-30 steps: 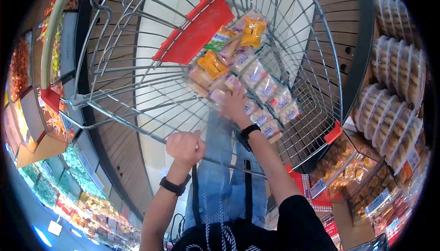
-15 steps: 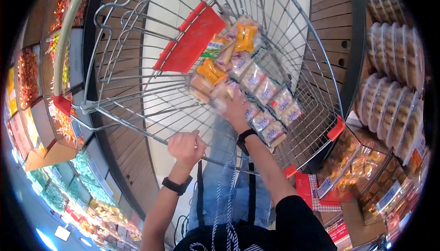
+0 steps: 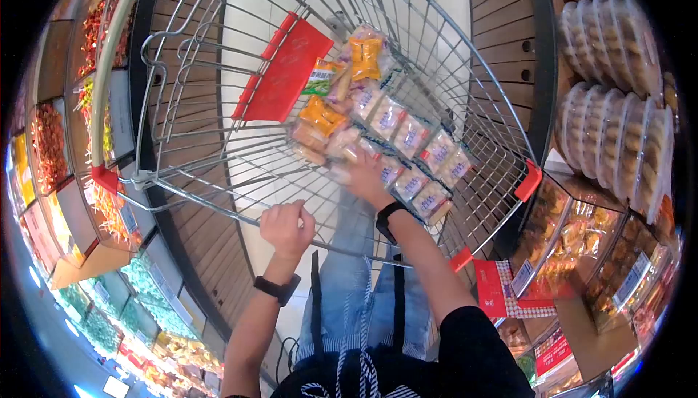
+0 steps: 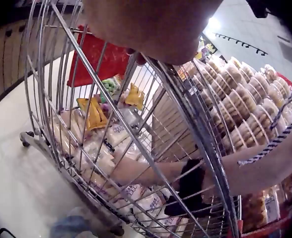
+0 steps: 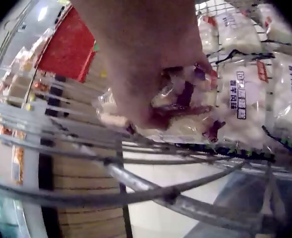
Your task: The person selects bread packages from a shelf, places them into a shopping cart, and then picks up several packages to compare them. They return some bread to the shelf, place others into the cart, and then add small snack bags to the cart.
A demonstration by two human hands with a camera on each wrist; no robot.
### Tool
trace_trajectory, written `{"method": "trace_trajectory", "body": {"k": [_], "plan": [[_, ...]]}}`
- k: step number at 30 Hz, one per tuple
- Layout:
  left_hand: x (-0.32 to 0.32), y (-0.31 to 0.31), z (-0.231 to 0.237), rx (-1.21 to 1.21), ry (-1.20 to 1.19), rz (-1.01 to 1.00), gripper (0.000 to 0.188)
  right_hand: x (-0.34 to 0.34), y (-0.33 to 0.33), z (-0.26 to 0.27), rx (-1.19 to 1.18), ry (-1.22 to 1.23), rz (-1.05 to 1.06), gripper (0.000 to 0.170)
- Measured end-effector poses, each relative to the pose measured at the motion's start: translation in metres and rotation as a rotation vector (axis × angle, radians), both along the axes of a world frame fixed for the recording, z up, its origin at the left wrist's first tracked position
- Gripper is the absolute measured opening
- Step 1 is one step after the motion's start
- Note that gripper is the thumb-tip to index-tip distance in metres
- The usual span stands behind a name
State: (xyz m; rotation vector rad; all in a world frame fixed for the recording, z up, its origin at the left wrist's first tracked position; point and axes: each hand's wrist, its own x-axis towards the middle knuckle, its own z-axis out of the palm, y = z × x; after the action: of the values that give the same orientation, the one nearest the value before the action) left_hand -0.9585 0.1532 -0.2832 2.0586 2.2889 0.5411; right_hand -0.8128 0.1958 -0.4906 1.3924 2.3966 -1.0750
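Note:
My right hand (image 3: 361, 178) reaches down into the shopping cart and grips a clear-wrapped packet (image 5: 195, 126) with purple print, thumb on one side and fingers on the other. Rows of clear bags of pale buns or rolls (image 3: 409, 135) with blue lettering lie beside it. Two orange packs (image 3: 323, 116) and a green-and-white pack (image 3: 318, 79) sit on the pile's far part. At the near side, my left hand (image 3: 286, 228) is curled round the cart's metal rim (image 3: 196, 200); its fingertips show under the rim in the left wrist view.
A red panel (image 3: 280, 78) stands inside the cart, left of the goods. On the right are stacked round plastic tubs (image 3: 614, 143) and bins of wrapped snacks (image 3: 582, 238). Shelves of loose sweets (image 3: 51, 151) line the left, with wooden panelling (image 3: 502, 27) along the aisle.
The camera's view has shifted, so the right-hand shelves sit higher in the picture. My right hand stays at the near packets, and my left hand keeps its place on the rim.

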Motion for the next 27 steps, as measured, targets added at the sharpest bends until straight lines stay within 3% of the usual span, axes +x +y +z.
{"method": "trace_trajectory", "body": {"k": [1, 4, 7, 8, 11, 12, 13, 15, 18, 21, 22, 25, 26, 27], "plan": [[0.001, 0.000, 0.000, 0.007, 0.007, 0.000, 0.013, 0.007, 0.004, 0.003, -0.037, 0.008, 0.032, 0.052], [0.000, 0.000, 0.000, -0.013, -0.009, 0.013, 0.012, 0.031, 0.007, 0.022, -0.258, 0.122, -0.187, 0.058], [0.000, 0.003, -0.002, -0.006, 0.009, 0.028, 0.010, 0.061, 0.006, 0.047, -0.227, 0.442, -0.478, 0.066], [-0.001, 0.002, 0.000, -0.176, -0.023, 0.066, 0.012, 0.076, 0.004, 0.062, -0.499, 0.547, -0.682, 0.065], [0.024, 0.021, 0.008, -0.143, -0.456, 0.003, 0.024, 0.108, 0.011, 0.189, -0.757, 0.834, -1.020, 0.055], [0.049, 0.028, 0.026, -0.195, -0.625, -0.140, 0.030, 0.119, 0.006, 0.218, -0.763, 0.925, -1.138, 0.047], [0.083, 0.034, 0.052, -0.253, -0.788, -0.294, 0.035, 0.130, 0.001, 0.248, -0.715, 0.945, -1.175, 0.045], [0.148, 0.038, 0.108, -0.434, -1.181, -0.178, 0.046, 0.154, -0.007, 0.309, -0.606, 0.981, -1.245, 0.042], [0.193, 0.037, 0.167, -0.513, -1.210, -0.355, 0.048, 0.185, -0.031, 0.382, -0.411, 1.000, -1.353, 0.033], [0.218, 0.029, 0.192, -0.813, -1.440, -0.510, 0.047, 0.223, -0.065, 0.431, -0.320, 1.030, -1.363, 0.032], [0.225, 0.027, 0.207, -1.048, -1.600, -0.462, 0.044, 0.232, -0.080, 0.430, -0.191, 1.033, -1.447, 0.049], [0.269, 0.005, 0.241, -1.053, -1.717, -0.486, 0.040, 0.261, -0.113, 0.465, -0.019, 1.073, -1.339, 0.057], [0.282, -0.002, 0.244, -1.086, -1.592, -0.550, 0.040, 0.267, -0.122, 0.472, 0.079, 1.055, -1.351, 0.057], [0.298, -0.010, 0.255, -1.105, -1.699, -0.540, 0.040, 0.272, -0.131, 0.479, 0.176, 1.032, -1.362, 0.057]]}}
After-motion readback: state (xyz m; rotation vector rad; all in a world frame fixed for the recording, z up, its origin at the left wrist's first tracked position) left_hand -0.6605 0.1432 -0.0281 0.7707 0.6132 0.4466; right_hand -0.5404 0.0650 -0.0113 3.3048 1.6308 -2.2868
